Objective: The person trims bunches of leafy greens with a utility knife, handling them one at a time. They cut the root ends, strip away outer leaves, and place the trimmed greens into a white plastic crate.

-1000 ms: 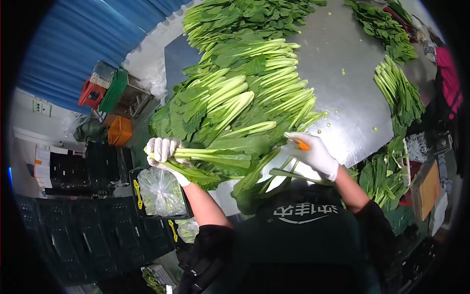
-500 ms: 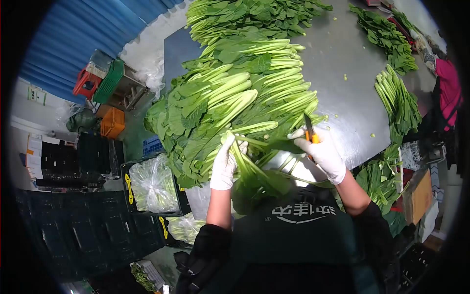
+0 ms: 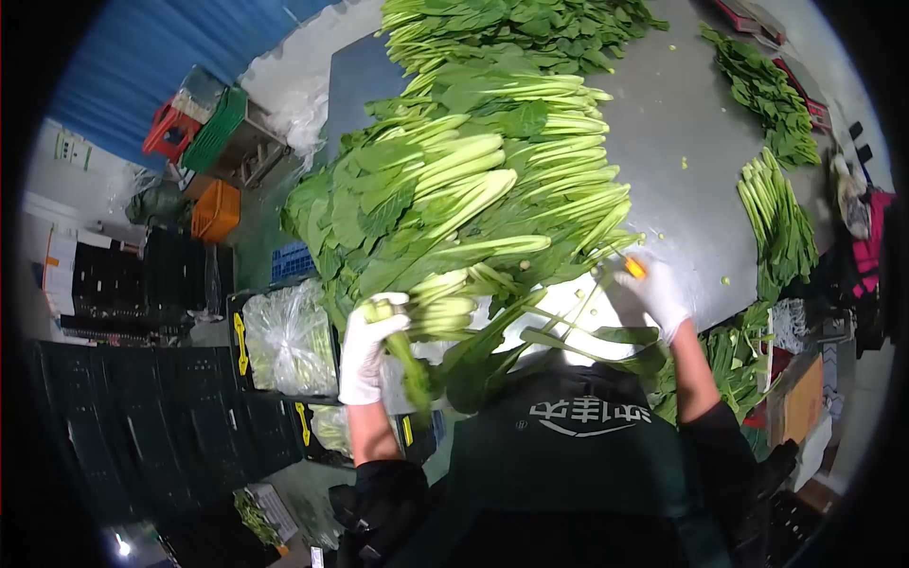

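My left hand (image 3: 367, 350), in a white glove, is closed around a stalk of leafy greens (image 3: 409, 367) at the left front of the pile. In my gloved right hand (image 3: 655, 295) is a knife (image 3: 635, 268) with an orange handle, at the pile's right edge; the blade is hard to make out. A large pile of leafy greens (image 3: 473, 180) lies with its pale stems toward the right. Loose leaves (image 3: 597, 343) spread along the table edge in front of my apron.
The metal table (image 3: 663, 180) carries small cut bits and, at right, more bunches of greens (image 3: 778, 213). Left of the table stand a crate with bagged greens (image 3: 289, 348), an orange basket (image 3: 217, 210) and stacked black crates (image 3: 142, 417). A cardboard box (image 3: 795, 399) is at lower right.
My left hand has moved left and down with a stalk, away from the loose leaves. My right hand, with the knife, has shifted right. The view has turned slightly.
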